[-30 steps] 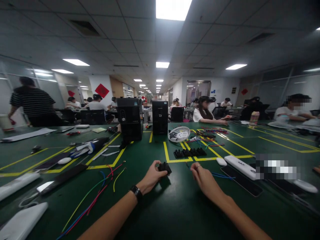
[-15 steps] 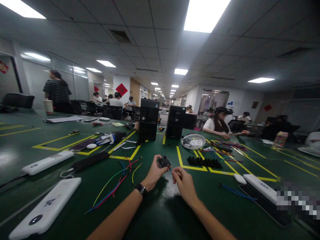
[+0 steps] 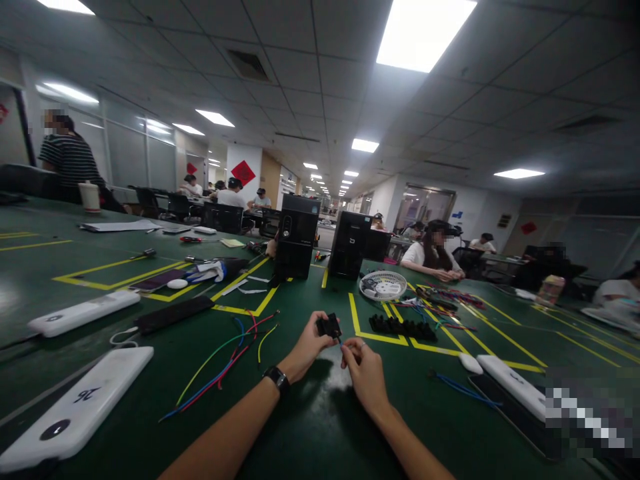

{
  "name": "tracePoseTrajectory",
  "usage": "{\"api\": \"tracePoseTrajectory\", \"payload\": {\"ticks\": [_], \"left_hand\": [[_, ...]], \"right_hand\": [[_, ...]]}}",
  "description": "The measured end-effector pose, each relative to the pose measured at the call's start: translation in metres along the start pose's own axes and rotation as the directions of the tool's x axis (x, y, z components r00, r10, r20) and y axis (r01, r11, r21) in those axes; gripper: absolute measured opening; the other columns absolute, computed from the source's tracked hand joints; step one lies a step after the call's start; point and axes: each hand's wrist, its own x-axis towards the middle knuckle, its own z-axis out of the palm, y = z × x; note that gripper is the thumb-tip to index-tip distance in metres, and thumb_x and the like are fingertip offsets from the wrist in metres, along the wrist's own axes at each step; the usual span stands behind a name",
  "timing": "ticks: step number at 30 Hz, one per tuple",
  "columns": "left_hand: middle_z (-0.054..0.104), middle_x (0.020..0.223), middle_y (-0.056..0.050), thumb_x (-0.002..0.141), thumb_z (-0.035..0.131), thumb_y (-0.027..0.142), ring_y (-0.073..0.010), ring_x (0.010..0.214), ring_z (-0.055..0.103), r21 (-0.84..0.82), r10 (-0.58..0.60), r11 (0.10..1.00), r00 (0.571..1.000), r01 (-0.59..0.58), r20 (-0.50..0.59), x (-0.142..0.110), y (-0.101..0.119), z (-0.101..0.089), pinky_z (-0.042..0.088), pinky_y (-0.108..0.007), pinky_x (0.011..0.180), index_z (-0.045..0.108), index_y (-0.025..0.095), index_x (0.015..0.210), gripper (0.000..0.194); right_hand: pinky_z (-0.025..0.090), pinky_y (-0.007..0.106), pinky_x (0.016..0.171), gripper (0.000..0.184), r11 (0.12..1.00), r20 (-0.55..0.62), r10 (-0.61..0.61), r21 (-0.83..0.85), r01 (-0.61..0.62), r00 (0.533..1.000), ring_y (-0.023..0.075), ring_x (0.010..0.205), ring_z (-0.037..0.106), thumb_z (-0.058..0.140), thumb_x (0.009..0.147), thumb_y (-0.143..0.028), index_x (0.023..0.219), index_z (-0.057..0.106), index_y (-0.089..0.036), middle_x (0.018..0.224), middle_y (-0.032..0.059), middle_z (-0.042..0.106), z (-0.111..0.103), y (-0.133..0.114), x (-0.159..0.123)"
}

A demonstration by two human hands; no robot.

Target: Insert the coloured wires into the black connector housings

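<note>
My left hand (image 3: 306, 349) is closed around a small black connector block (image 3: 329, 326), held just above the green table (image 3: 320, 427). My right hand (image 3: 365, 370) is pinched next to it, its fingertips gripping a thin blue wire (image 3: 340, 341) right at the block. A black watch (image 3: 278, 380) sits on my left wrist. Loose coloured wires (image 3: 225, 360) lie on the table to the left of my left arm. A row of black connector blocks (image 3: 400, 327) rests beyond my hands inside a yellow outline.
White power banks (image 3: 75, 413) (image 3: 83, 312) and a black phone (image 3: 173, 313) lie left; another white power bank (image 3: 515, 387), a phone and blue wires (image 3: 460, 387) lie right. Two black computer towers (image 3: 295, 237) and a white fan guard (image 3: 383, 285) stand beyond. Other people sit and stand around.
My right hand moved in from the right to the block and pinched the blue wire. My head turned left and the view shifted; the hands now meet at centre.
</note>
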Motion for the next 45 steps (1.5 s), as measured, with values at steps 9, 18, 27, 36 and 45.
{"api": "tracePoseTrajectory", "payload": {"ticks": [9,18,27,36,45], "left_hand": [[0.057,0.116,-0.006,0.062,0.059,0.009,-0.0174,0.095,0.061,-0.024,-0.023,0.999,0.999,0.023,-0.026,-0.001,0.000,0.005,0.046,-0.039,0.088,0.037,0.023,0.094,0.041],[0.059,0.109,-0.005,0.069,0.058,0.008,-0.0176,0.105,0.056,0.272,0.180,0.946,0.984,-0.178,0.019,-0.001,-0.006,0.000,0.039,-0.033,0.096,0.039,0.021,0.091,0.031],[0.058,0.099,-0.002,0.069,0.051,0.004,-0.0130,0.087,0.059,0.337,0.235,0.915,0.972,-0.222,0.001,-0.002,-0.006,0.008,0.045,-0.025,0.078,0.036,0.022,0.094,0.034],[0.061,0.098,-0.002,0.069,0.054,0.004,-0.0135,0.087,0.061,0.444,0.281,0.858,0.960,-0.258,0.015,-0.002,-0.005,0.010,0.046,-0.025,0.078,0.038,0.024,0.098,0.038],[0.061,0.097,-0.003,0.066,0.061,0.007,-0.0142,0.084,0.059,0.391,0.239,0.899,0.969,-0.199,-0.058,-0.006,-0.005,0.015,0.046,-0.026,0.077,0.039,0.025,0.104,0.047]], "right_hand": [[0.039,0.024,0.055,0.027,1.000,0.011,0.000,0.009,0.000,1.000,0.0161,0.051,0.058,0.045,0.090,-0.042,0.085,0.056,-0.018,0.055,-0.0005,0.061,0.003,0.004,-0.002],[0.038,0.025,0.053,0.029,0.996,0.065,0.087,-0.012,-0.086,0.994,0.0161,0.048,0.057,0.046,0.087,-0.044,0.079,0.057,-0.018,0.052,-0.0006,0.061,0.003,-0.002,-0.002],[0.035,0.024,0.050,0.033,0.983,0.157,0.184,-0.025,-0.183,0.970,0.0162,0.049,0.056,0.044,0.083,-0.047,0.082,0.059,-0.018,0.054,-0.0006,0.063,0.004,-0.004,0.001],[0.033,0.024,0.049,0.041,0.977,0.245,0.213,-0.080,-0.199,0.946,0.0141,0.047,0.050,0.040,0.083,-0.051,0.062,0.054,-0.019,0.051,-0.0002,0.057,0.000,0.003,0.008],[0.035,0.025,0.051,0.043,0.976,0.262,0.219,-0.065,-0.209,0.940,0.0157,0.051,0.051,0.040,0.080,-0.054,0.065,0.057,-0.018,0.053,0.0008,0.056,0.002,0.003,0.006]]}}
